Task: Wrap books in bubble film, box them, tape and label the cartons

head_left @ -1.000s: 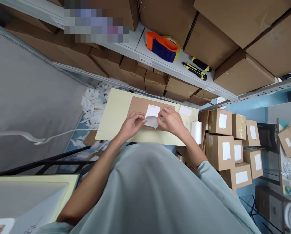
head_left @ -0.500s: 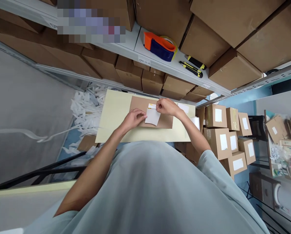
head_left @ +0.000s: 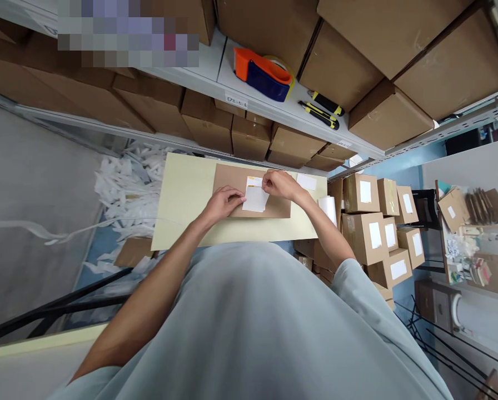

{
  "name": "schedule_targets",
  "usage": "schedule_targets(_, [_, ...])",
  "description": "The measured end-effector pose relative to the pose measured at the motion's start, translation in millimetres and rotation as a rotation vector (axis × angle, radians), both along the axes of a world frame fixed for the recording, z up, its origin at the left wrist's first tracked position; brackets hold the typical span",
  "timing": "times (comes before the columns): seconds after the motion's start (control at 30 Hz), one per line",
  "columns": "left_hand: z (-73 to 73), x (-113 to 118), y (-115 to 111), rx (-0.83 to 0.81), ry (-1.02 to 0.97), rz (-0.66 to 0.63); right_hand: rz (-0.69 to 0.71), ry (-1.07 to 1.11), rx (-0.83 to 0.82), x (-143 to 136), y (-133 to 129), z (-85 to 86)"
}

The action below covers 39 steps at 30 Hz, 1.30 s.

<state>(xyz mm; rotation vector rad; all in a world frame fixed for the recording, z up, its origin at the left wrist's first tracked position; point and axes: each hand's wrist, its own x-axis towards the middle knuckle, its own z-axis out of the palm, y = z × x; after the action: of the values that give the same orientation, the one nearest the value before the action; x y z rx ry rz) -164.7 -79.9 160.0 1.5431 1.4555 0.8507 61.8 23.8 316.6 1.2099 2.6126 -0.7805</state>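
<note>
A flat brown cardboard box (head_left: 228,176) rests on the pale yellow table (head_left: 178,194). On its top lies a white label (head_left: 255,199) with small orange marks near its upper edge. My left hand (head_left: 225,203) is at the label's left edge, thumb and fingers pinched together near it. My right hand (head_left: 277,184) is closed at the label's upper right edge, its fingertips pressed onto that edge.
A second white label (head_left: 306,181) and a white roll (head_left: 327,210) are at the table's right. Labelled cartons (head_left: 368,239) stack beyond. An orange and blue tape dispenser (head_left: 263,75) and box cutters (head_left: 319,114) lie on the shelf above. Paper scraps (head_left: 128,183) heap at left.
The view has shifted, so most things appear further left. The label looks flatter along its lower edge. Both hands keep about the same places beside it.
</note>
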Motion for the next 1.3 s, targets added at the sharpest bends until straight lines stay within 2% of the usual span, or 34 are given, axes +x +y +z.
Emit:
schedule_targets(0.3, [-9.1,3,1,0.025,0.067,0.020,-0.043,-0.030,0.024,2,-8,-9.5])
schedule_targets(0.57, [-10.4,10,2,0.042,0.173,0.032,-0.126,-0.007,0.029,4,-10,-32.2])
schedule_targets(0.77, [-7.3,18,6,0.026,0.252,0.057,-0.246,0.003,0.070,1,-6,-56.2])
schedule_targets(0.97, [-8.5,21,11,0.004,0.297,0.068,-0.287,-0.001,0.055,-1,2,-77.7])
schedule_targets(1.3, [-6.4,27,4,-0.011,0.317,0.122,-0.376,0.007,0.035,-10,2,-99.3])
